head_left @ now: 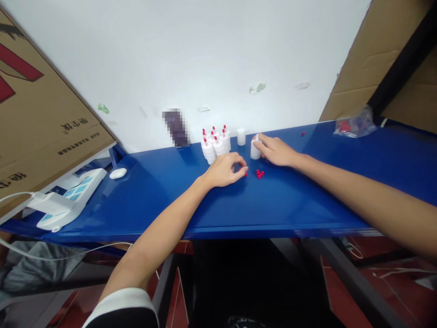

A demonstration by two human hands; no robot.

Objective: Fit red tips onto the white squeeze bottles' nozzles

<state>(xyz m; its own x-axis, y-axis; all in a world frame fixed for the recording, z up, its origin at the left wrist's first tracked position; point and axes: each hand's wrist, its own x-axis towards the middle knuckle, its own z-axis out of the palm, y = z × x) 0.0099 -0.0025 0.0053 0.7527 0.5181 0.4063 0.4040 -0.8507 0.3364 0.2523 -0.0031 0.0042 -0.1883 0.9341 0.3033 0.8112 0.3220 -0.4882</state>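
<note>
My left hand is low over the blue table, thumb and forefinger pinched at a small red cap. My right hand has its fingers closed round the upper part of a white squeeze bottle, which stands upright with a white nozzle tip. Between the hands, toward the front, lies a small cluster of loose red caps. Behind my left hand, several white bottles with red tips stand grouped together. A white bottle without a red tip stands near the wall.
On the blue table, a power strip with a plugged-in charger and a white oval object lie left. A pixelated dark object leans on the wall. A single red cap and a plastic bag are at right.
</note>
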